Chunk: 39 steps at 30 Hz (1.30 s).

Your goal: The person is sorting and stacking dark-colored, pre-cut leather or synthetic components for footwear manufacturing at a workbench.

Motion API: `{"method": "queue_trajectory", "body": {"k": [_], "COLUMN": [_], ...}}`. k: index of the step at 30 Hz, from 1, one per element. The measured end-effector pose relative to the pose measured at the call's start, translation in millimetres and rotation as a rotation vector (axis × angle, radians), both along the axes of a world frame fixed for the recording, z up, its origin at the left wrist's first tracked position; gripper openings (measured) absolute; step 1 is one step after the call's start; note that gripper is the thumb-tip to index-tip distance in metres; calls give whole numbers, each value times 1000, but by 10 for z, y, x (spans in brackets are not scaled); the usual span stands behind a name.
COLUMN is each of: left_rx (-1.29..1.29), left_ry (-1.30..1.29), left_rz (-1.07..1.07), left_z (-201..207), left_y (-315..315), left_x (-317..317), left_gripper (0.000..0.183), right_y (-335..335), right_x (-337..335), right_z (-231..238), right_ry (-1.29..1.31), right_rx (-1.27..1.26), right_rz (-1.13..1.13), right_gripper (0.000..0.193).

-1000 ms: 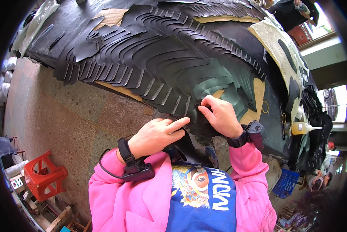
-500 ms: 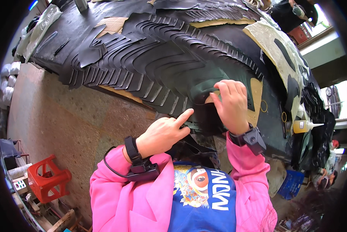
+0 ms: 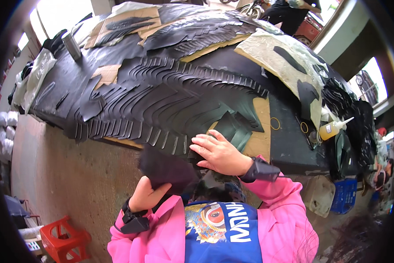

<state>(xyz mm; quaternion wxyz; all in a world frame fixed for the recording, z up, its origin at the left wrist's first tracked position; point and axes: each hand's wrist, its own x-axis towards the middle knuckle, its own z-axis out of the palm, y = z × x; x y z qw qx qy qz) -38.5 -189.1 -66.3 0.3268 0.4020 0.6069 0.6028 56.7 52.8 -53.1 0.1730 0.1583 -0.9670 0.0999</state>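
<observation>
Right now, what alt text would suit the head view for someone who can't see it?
A person's left hand holds a blurred dark piece before a table, while the right hand is over the near edge of overlapping black pieces fanned across it. A yellow bottle is at right, a red stool at lower left.

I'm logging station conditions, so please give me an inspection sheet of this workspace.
Surface: broad dark table, tan cardboard sheet partly under pieces.
Work pieces: curved flat black pieces, overlapping in rows; one dark, flexible-looking flat piece held off the table.
Clutter: translucent bottle of yellow liquid with pointed nozzle; grey upright cylinder.
Hands: left hand gripping the dark piece; right hand open at the rows' near edge, contact unclear.
Cables: nothing seen on the table.
Surroundings: red plastic stool; blue plastic crate.
</observation>
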Motion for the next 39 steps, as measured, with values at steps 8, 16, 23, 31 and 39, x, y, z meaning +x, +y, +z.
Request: {"method": "queue_trajectory", "body": {"k": [8, 16, 23, 31, 39], "left_rx": [397, 93, 172, 123, 140], "left_ry": [-258, -239, -129, -268, -204], "left_rz": [205, 42, 117, 190, 184], "left_z": [-6, 54, 5, -76, -160], "left_y": [361, 438, 453, 450, 334], "left_x": [269, 160, 168, 182, 223], "left_gripper": [34, 23, 24, 20, 25], "right_y": [-367, -389, -401, -468, -405], "right_x": [93, 26, -7, -57, -197], "right_z": [528, 259, 207, 222, 292], "right_ry": [223, 54, -75, -104, 36], "right_rx": [-483, -571, -705, -768, -604], "right_rz": [196, 133, 76, 45, 71], "right_gripper": [41, 47, 45, 40, 17]}}
